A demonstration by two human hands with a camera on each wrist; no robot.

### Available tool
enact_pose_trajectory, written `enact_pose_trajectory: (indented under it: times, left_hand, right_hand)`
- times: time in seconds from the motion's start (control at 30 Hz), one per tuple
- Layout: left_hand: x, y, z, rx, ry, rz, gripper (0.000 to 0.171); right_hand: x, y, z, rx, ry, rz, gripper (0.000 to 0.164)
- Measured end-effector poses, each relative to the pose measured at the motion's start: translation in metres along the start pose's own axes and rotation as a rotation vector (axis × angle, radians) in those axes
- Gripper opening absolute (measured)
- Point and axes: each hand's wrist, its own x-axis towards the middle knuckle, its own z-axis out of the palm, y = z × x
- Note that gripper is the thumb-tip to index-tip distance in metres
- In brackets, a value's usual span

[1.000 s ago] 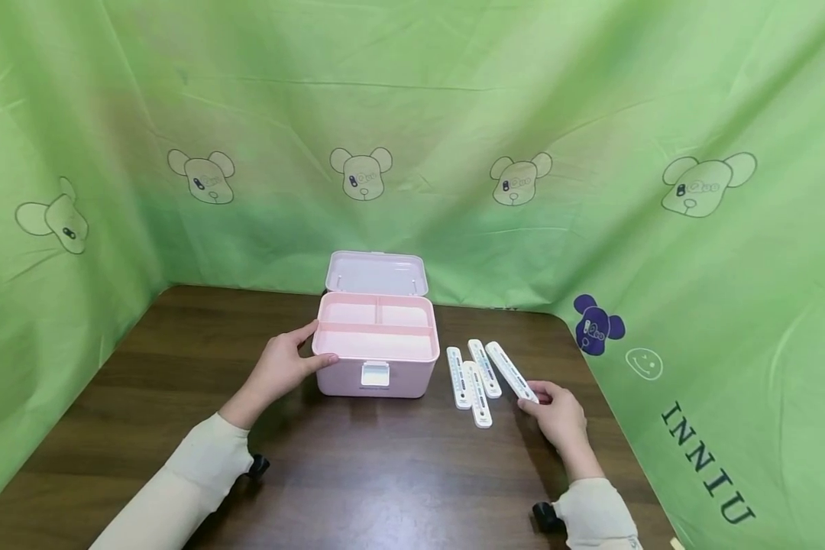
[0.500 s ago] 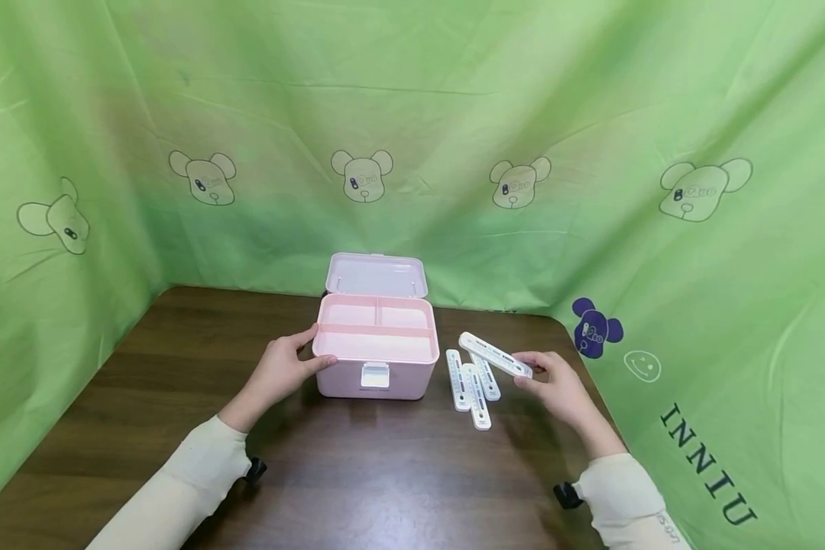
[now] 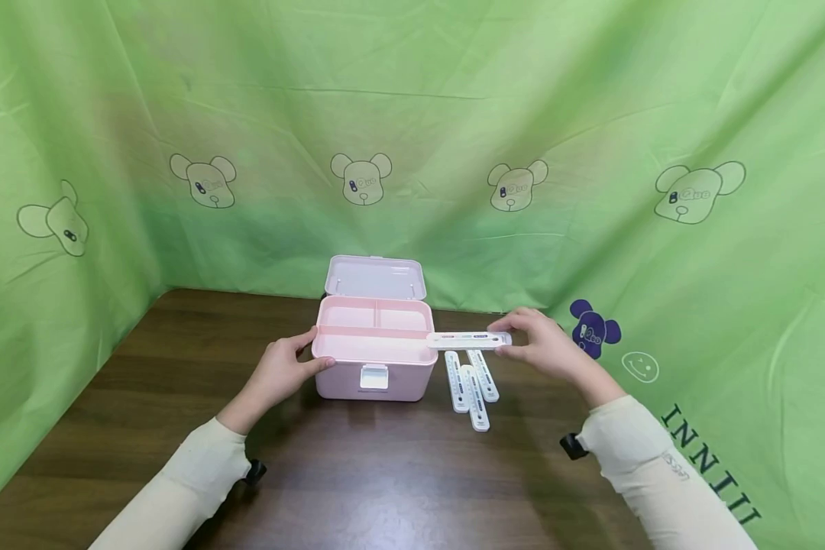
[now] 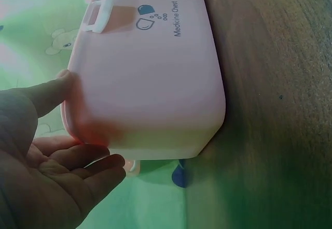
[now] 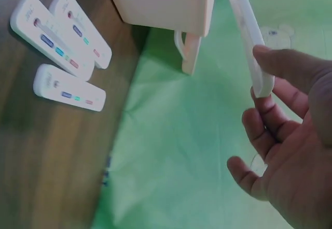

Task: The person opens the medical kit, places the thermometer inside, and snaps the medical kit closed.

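A pink medicine chest (image 3: 340,380) stands with its lid (image 3: 374,277) tipped back and its divided tray showing. The person's left hand (image 3: 283,374) grips its front left corner, thumb at the front rim and fingers along the side. Printing on the front of the chest (image 4: 155,89) reads "Medicine Chest" in the left wrist view. The right hand (image 3: 546,350) pinches one end of a white thermometer (image 3: 464,341) between thumb and fingers. Its far end reaches over the chest's right rim, raised above the table. Three more thermometers (image 3: 476,397) lie to the right of the chest.
The brown wooden table (image 3: 385,473) carries the chest near its back edge. A green printed curtain (image 3: 440,92) hangs behind and along both sides. Black wrist cameras (image 3: 574,446) are on the sleeves.
The right hand has lifted one thermometer off the table, turned it nearly level across, and carried it left to the chest's right rim. The left hand stays on the chest.
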Motion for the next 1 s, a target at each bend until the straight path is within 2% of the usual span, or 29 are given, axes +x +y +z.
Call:
enact_pose_trajectory:
  times: [0.27,0.63,0.83,1.0]
  left_hand:
    - [-0.001,0.002,-0.003,0.018,-0.007,-0.001,0.077]
    - [-0.003,0.005,-0.008,0.045,-0.009,-0.012,0.076]
    - [-0.003,0.003,-0.008,0.06,0.001,-0.012,0.074]
    - [0.0,0.004,-0.007,0.062,-0.013,0.004,0.075]
  right_hand:
    - [0.033,-0.023,-0.003,-0.079,-0.097,-0.131,0.031]
    - [0.07,-0.049,0.009,-0.113,-0.197,-0.216,0.031]
    - [0.083,-0.057,0.016,-0.108,-0.265,-0.235,0.033]
    - [0.091,-0.066,0.016,-0.155,-0.31,-0.259,0.034]
